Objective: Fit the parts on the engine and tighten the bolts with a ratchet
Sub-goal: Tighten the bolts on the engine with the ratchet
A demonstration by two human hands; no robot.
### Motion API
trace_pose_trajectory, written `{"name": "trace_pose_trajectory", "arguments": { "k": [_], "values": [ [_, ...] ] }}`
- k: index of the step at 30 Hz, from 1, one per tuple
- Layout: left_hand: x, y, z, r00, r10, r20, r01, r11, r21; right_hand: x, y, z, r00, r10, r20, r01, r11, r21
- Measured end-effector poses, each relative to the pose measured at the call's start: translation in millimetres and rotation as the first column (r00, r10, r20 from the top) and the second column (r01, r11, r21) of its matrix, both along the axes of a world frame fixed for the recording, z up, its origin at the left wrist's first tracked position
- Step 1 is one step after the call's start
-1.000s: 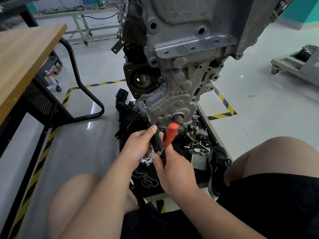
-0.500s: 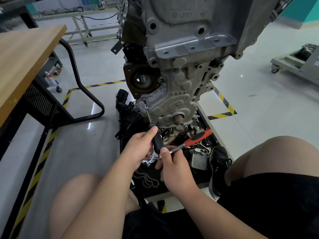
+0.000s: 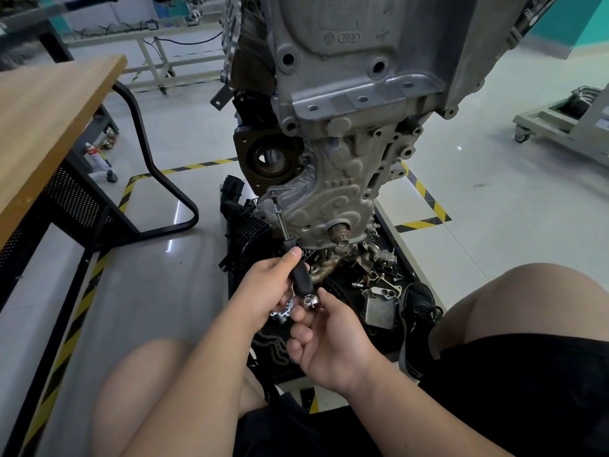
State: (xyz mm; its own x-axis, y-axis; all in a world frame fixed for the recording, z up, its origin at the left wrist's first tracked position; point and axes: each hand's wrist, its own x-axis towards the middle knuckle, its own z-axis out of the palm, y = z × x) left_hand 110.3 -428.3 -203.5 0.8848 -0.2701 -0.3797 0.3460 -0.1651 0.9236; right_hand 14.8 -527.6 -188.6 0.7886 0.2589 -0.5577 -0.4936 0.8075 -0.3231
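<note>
Workshop floor point(image 3: 158, 285) | left hand point(image 3: 265, 293) grips driver handle point(image 3: 301, 278) | right hand point(image 3: 333, 344) pinches ratchet head point(image 3: 311, 302) below engine point(image 3: 329, 199)

Glossy grey floor point(image 3: 184, 291) with yellow-black hazard tape point(image 3: 425, 199), wooden bench point(image 3: 49, 120) left, teal wall point(image 3: 593, 24).

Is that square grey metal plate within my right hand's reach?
Probably yes: the square grey metal plate lies beside the right hand, nothing between, though its fingers hold the chrome ratchet head.
</note>
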Motion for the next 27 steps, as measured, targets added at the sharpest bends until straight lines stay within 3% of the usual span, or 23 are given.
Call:
{"name": "trace_pose_trajectory", "arguments": {
  "k": [4, 8, 12, 16, 21, 24, 27],
  "values": [
    [-1.4, 0.4, 1.5, 1.0, -0.009, -0.015, 0.009, 1.0, -0.009, 0.1, 4.5, 0.3, 0.998, -0.029, -0.058, 0.038, 0.983, 0.178],
    [-2.3, -0.6, 2.4, 1.0, 0.008, 0.007, -0.008, 1.0, -0.001, -1.6, 3.9, -0.4, 0.998, 0.012, -0.067, 0.003, 0.976, 0.22],
    [-1.7, -2.3, 1.2, 0.999, 0.027, 0.044, -0.027, 1.0, 0.014, -3.3, 2.9, -0.5, 0.998, 0.044, -0.049, -0.04, 0.997, 0.071],
    [-1.5, -1.4, 0.8, 0.997, 0.032, 0.065, -0.034, 0.999, 0.038, -2.7, -0.3, 0.8, 0.999, 0.032, 0.016, -0.028, 0.973, -0.228],
    [-1.9, -2.1, 1.5, 0.998, 0.028, 0.058, -0.029, 0.999, 0.027, -5.8, -2.7, 3.8, 0.985, 0.072, 0.157, 0.051, 0.746, -0.664],
    [-2.2, -2.0, 2.5, 0.998, 0.022, 0.056, -0.025, 0.999, 0.041, -7.7, -1.9, 3.2, 0.97, 0.081, 0.228, 0.14, 0.578, -0.804],
    [-2.2, -1.7, 2.9, 0.998, 0.021, 0.061, -0.026, 0.997, 0.073, -8.4, -4.6, -1.0, 0.941, 0.192, 0.278, 0.192, 0.371, -0.908]
  ]
}}
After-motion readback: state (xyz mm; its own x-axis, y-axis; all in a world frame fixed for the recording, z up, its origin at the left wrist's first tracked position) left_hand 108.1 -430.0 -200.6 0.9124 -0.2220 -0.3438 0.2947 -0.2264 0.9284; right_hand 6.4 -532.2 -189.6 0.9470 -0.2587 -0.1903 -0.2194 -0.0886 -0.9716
